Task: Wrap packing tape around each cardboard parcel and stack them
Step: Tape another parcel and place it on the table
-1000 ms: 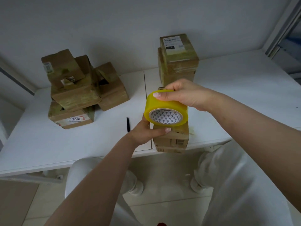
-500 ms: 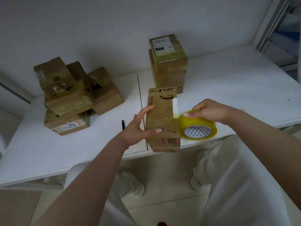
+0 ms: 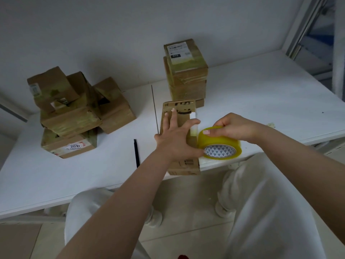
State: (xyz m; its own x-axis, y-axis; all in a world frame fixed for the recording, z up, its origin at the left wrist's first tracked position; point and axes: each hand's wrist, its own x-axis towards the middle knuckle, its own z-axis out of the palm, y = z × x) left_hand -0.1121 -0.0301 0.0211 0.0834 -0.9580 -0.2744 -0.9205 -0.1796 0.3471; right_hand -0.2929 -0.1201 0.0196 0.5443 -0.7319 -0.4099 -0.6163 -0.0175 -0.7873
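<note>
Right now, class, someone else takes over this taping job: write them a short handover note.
Left hand presses flat on the parcel at the table's front edge. Right hand grips the yellow tape roll against the parcel's right side, a strip running up that side.
Done: taped parcels stacked at the back.
Left: finish this wrap, stack it, then tackle the loose pile on the left.

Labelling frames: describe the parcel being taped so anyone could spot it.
On the white table, look at the near edge, in front of the tall taped stack. The parcel lies flat under the left hand, beside the yellow tape roll; it alone overhangs the edge.
</note>
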